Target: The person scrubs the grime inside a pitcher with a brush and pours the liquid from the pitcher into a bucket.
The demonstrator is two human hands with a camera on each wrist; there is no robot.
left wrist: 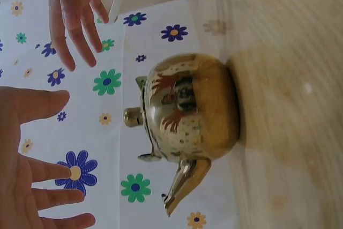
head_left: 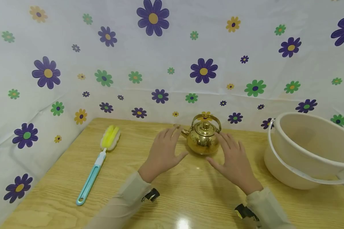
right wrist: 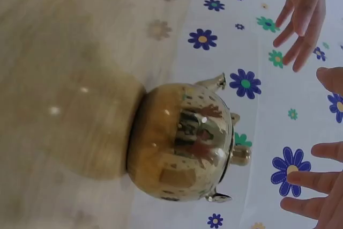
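A shiny gold teapot (head_left: 203,140) with a lid knob, an arched handle and a spout stands upright on the wooden table. In the head view its spout points left. The left hand (head_left: 164,152) hovers on the spout side, fingers spread and thumb toward the pot. On the other side the right hand (head_left: 232,160) is held the same way, its fingers extended near the pot. Both wrist views show gaps between the hands and the teapot (left wrist: 190,108), whose side mirrors the hands. Neither hand holds anything.
At the left lies a cleaning brush (head_left: 93,175) with a turquoise handle and a yellow and white sponge head. A large cream bucket (head_left: 289,165) with a white bail handle stands at the right. Behind the table (head_left: 54,194) hangs a flower-printed white cloth (head_left: 172,54).
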